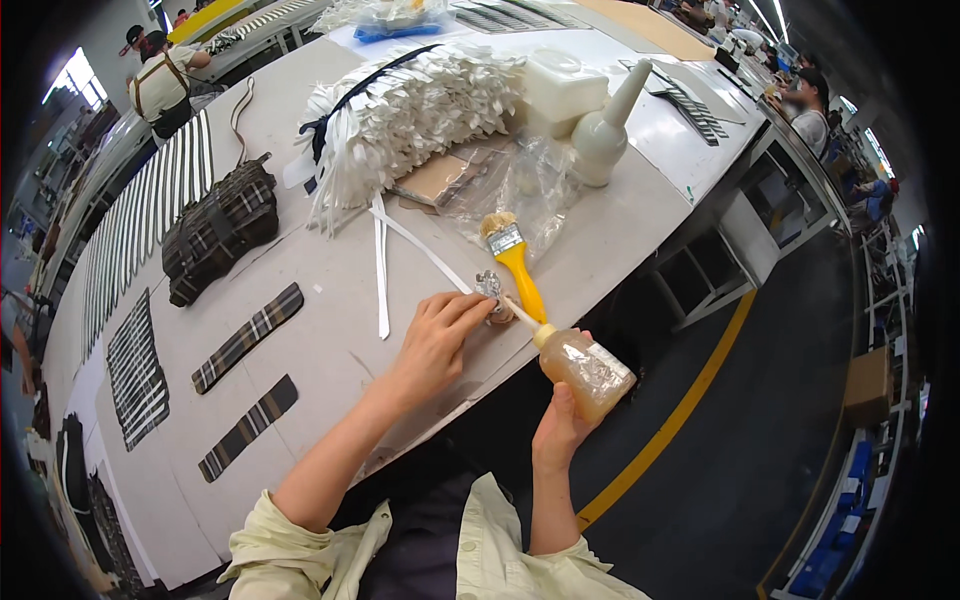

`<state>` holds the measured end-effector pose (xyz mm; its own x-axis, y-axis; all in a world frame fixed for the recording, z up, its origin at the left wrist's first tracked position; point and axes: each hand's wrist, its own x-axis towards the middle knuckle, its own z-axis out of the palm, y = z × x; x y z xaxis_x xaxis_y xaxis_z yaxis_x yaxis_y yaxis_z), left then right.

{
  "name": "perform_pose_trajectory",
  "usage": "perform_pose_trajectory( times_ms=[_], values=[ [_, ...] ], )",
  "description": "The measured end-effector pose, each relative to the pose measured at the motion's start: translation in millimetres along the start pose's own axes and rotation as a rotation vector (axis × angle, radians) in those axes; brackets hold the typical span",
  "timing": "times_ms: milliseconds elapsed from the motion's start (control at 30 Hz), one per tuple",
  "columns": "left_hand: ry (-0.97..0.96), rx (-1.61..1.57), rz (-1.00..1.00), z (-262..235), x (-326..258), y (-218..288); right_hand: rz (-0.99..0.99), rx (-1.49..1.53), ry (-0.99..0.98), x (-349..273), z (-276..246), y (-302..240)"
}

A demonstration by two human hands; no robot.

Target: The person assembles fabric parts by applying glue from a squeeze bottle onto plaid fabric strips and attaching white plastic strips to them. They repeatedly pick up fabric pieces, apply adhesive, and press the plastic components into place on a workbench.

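My right hand (pixel 562 428) grips a clear squeeze bottle (pixel 592 380) of amber liquid, tilted so its thin pale nozzle points at my left fingertips. My left hand (pixel 437 338) is closed at the table's near edge, its fingertips together by the nozzle tip and a small crumpled silvery thing (pixel 488 284). What those fingers pinch is too small to make out. Just beyond lies a flat brush (pixel 515 265) with a yellow handle and pale bristles. Two narrow white strips (pixel 381 265) run from a white bundle toward my left hand.
A large bundle of white strips (pixel 420 105), a clear plastic bag (pixel 530 190), a white spouted bottle (pixel 603 135) and a white jug (pixel 562 85) stand beyond. Plaid pieces (pixel 248 340), a plaid roll (pixel 222 230) and striped strips (pixel 137 365) lie left. Other people work farther off.
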<state>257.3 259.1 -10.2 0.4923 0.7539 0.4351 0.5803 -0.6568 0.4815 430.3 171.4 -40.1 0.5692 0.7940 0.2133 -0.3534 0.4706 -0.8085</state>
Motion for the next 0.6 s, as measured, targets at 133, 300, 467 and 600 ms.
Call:
perform_pose_trajectory(
  times_ms=[133,300,467,600],
  values=[
    [0.009,0.033,0.009,8.0,-5.4,4.7,-0.068,-0.091,-0.058,-4.6,-8.4,4.9],
    [-0.021,0.044,-0.007,12.4,-4.0,7.5,-0.065,-0.116,-0.039,-7.2,-9.0,5.9],
    [-0.045,0.176,0.054,17.8,-2.6,7.5,-0.045,-0.126,-0.037,-12.6,-12.9,6.0],
    [-0.093,0.314,0.102,14.3,3.8,12.4,-0.097,-0.203,-0.099,-15.8,-14.9,7.0]
  ],
)
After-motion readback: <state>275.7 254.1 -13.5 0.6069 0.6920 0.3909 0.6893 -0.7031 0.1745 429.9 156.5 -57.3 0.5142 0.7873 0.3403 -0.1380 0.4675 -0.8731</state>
